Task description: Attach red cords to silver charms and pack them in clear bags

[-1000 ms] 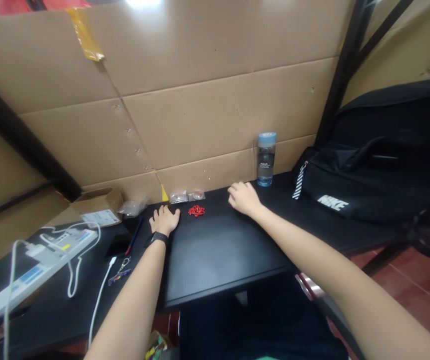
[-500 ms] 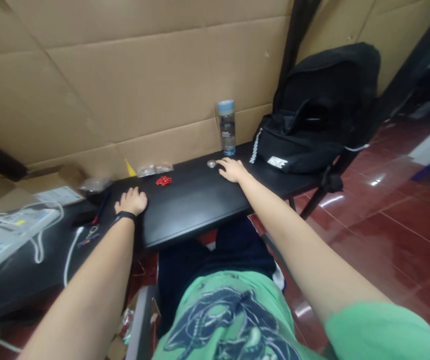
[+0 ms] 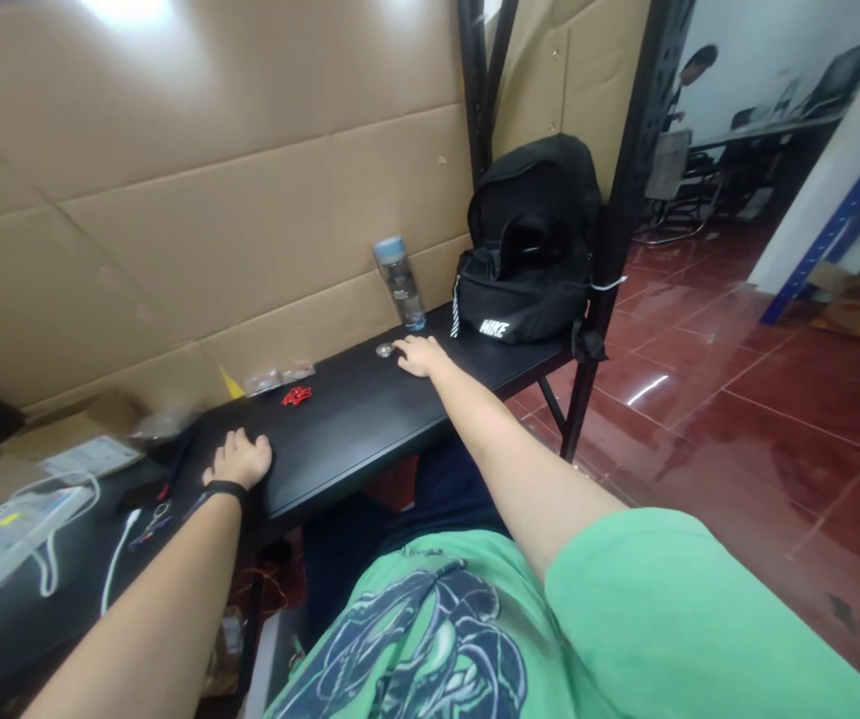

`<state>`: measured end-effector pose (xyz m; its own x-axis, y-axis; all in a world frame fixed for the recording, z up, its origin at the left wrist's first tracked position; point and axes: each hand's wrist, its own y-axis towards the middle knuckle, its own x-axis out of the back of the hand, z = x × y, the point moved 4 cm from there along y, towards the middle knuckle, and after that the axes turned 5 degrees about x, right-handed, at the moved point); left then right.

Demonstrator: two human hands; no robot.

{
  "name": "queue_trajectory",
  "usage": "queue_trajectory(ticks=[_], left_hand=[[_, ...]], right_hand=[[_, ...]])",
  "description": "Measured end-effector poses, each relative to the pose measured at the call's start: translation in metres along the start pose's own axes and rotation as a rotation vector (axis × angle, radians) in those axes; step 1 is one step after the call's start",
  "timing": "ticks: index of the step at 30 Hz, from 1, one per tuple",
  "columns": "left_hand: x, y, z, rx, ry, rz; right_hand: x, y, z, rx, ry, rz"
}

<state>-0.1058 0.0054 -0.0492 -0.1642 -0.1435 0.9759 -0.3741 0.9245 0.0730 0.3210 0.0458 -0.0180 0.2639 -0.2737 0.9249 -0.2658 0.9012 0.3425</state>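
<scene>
My left hand (image 3: 239,459) rests on the black table (image 3: 347,429) near its left part, fingers spread and nothing in them. Farther right, my right hand (image 3: 418,355) lies on the tabletop with its fingers apart. Its fingertips are right beside a small round silvery object (image 3: 385,350); whether they touch it is hard to tell. Behind that hand a clear bottle with a blue lid (image 3: 401,285) leans against the cardboard. Between the hands lies a small red tangled item (image 3: 297,395), with small clear plastic packets (image 3: 263,381) behind it.
A black backpack (image 3: 530,250) sits at the table's right end. On the left are a white box (image 3: 17,539) with white cables and an open cardboard box (image 3: 85,439). A person (image 3: 688,80) is far off at the upper right.
The view has swung to the right, showing more red floor and the distant person. Both hands keep their places on the table.
</scene>
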Motion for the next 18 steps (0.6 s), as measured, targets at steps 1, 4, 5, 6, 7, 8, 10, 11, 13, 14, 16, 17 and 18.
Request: queue_trajectory(ticks=[1, 4, 5, 6, 7, 8, 10, 11, 13, 14, 16, 17, 18], left_hand=[[-0.001, 0.001, 0.001, 0.010, -0.013, -0.013], [-0.005, 0.008, 0.005, 0.012, -0.032, -0.018], [-0.007, 0.011, 0.006, 0.012, -0.029, -0.011], [-0.009, 0.014, 0.008, 0.012, -0.023, -0.004], [-0.010, 0.018, 0.009, 0.012, -0.014, 0.003], [-0.011, 0.021, 0.010, 0.011, -0.002, 0.012], [-0.013, 0.025, 0.012, 0.008, 0.020, 0.027], [-0.013, 0.027, 0.012, 0.004, 0.028, 0.032], [-0.013, 0.030, 0.013, -0.003, 0.044, 0.039], [-0.013, 0.032, 0.013, -0.007, 0.053, 0.039], [-0.014, 0.036, 0.015, -0.010, 0.074, 0.034], [-0.015, 0.039, 0.016, -0.011, 0.089, 0.027], [-0.016, 0.041, 0.017, -0.037, 0.111, 0.016]], right_hand=[[0.000, 0.000, 0.000, -0.001, -0.005, 0.002], [-0.002, 0.001, -0.001, -0.011, -0.019, 0.006], [-0.002, 0.001, -0.001, -0.014, -0.022, 0.007], [-0.002, 0.001, -0.002, -0.017, -0.023, 0.006], [-0.003, 0.001, -0.001, -0.019, -0.023, 0.005], [-0.003, 0.001, -0.001, -0.021, -0.023, 0.001], [-0.002, 0.001, -0.001, -0.026, -0.020, -0.010], [-0.002, 0.000, -0.001, -0.029, -0.019, -0.018], [-0.001, -0.001, -0.001, -0.030, -0.018, -0.031], [0.000, -0.001, 0.000, -0.025, -0.017, -0.037], [0.001, -0.002, 0.000, -0.015, -0.016, -0.044], [0.001, -0.003, 0.001, -0.011, -0.014, -0.048], [0.001, -0.003, 0.000, -0.007, -0.012, -0.052]])
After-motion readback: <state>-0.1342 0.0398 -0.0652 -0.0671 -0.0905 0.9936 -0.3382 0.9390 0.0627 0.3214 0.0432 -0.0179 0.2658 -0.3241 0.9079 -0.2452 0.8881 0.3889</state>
